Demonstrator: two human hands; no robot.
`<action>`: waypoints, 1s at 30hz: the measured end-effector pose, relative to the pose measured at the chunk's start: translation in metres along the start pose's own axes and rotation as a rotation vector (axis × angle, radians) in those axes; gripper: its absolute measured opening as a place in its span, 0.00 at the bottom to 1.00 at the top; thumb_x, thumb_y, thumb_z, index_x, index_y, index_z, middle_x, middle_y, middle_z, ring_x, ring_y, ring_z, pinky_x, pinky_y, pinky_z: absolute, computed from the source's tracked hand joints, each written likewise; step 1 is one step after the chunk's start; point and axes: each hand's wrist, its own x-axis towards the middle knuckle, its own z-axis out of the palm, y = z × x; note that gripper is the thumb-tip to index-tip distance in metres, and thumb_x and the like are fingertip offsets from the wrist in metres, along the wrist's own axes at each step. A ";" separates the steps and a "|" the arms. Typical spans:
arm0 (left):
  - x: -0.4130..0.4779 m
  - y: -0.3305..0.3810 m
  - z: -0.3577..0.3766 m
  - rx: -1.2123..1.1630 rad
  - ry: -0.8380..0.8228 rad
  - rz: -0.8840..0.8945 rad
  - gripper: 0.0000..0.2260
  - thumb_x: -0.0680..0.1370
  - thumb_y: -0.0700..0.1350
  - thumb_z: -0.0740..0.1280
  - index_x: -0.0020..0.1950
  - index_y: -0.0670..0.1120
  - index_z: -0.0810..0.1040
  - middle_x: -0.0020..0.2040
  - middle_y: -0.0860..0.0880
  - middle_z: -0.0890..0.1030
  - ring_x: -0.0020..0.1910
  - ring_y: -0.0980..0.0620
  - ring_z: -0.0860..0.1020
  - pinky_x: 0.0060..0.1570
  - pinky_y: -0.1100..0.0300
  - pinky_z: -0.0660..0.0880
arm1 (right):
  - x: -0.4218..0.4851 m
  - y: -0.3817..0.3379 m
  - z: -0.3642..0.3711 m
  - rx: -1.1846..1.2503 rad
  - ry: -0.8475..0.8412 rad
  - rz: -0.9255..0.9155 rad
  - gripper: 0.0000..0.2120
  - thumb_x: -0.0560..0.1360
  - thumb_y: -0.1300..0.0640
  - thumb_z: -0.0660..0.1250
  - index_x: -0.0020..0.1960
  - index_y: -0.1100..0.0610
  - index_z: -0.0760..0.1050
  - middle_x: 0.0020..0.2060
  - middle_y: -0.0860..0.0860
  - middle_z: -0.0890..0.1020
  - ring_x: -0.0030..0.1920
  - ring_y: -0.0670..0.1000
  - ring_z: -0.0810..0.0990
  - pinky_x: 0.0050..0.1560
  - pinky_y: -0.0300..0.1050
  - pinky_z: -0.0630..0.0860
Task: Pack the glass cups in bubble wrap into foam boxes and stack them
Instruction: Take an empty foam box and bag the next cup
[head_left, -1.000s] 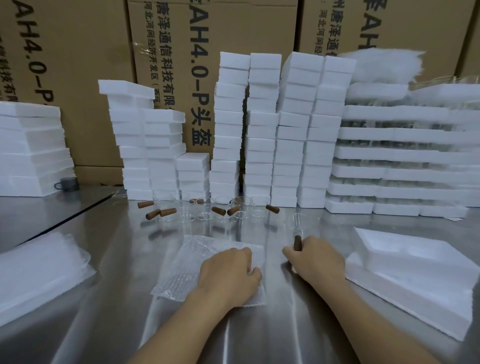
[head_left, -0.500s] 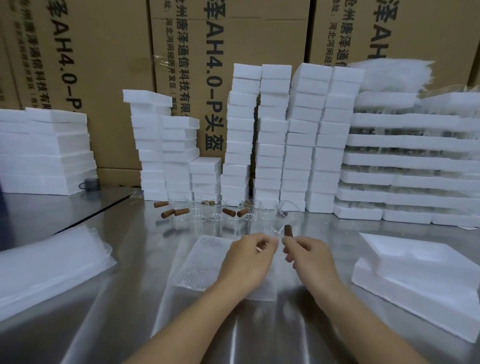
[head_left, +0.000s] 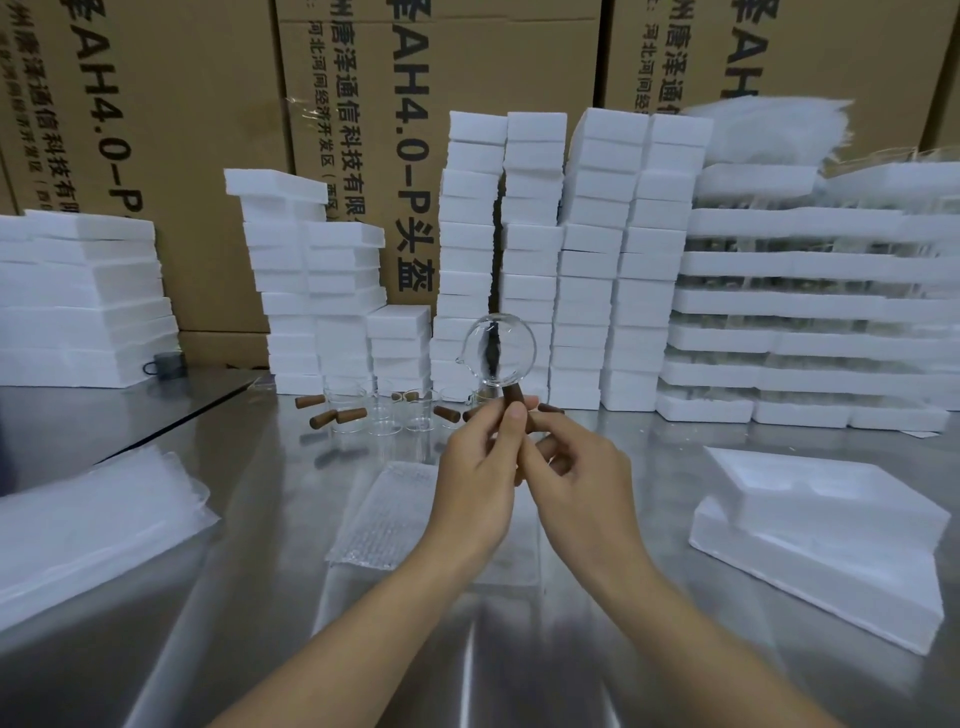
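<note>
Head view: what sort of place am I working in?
Probably a warehouse packing station: stacks of white foam boxes on a steel table, big printed cartons behind, and glass cups lined up by a bubble wrap sheet.

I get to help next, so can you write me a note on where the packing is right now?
Left hand and right hand both grip the handle of one bare cup, raised over the table.
Bubble wrap lies flat under it. The other cups stand behind; a foam box sits at the right.
Done: cup picked up.
Left: wrap it, box it, stack, then the other cups.
</note>
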 end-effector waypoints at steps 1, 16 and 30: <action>0.000 0.000 0.000 0.009 -0.001 0.002 0.11 0.89 0.47 0.62 0.63 0.49 0.84 0.52 0.53 0.88 0.55 0.54 0.87 0.50 0.59 0.84 | 0.000 0.001 0.000 0.003 -0.001 0.001 0.07 0.81 0.46 0.68 0.55 0.43 0.84 0.33 0.43 0.85 0.35 0.44 0.83 0.36 0.32 0.71; -0.005 0.006 -0.003 0.077 -0.019 0.023 0.12 0.89 0.47 0.61 0.64 0.50 0.83 0.45 0.62 0.86 0.45 0.64 0.84 0.39 0.70 0.76 | -0.001 0.002 0.001 0.022 -0.017 -0.017 0.07 0.81 0.48 0.67 0.54 0.40 0.83 0.31 0.44 0.84 0.36 0.44 0.85 0.42 0.44 0.81; -0.005 0.018 -0.002 -0.174 -0.051 -0.162 0.11 0.87 0.50 0.65 0.57 0.51 0.89 0.53 0.49 0.89 0.46 0.50 0.83 0.34 0.64 0.74 | 0.005 -0.014 0.002 0.761 -0.288 0.394 0.16 0.84 0.53 0.61 0.41 0.51 0.81 0.36 0.52 0.78 0.32 0.49 0.73 0.40 0.46 0.68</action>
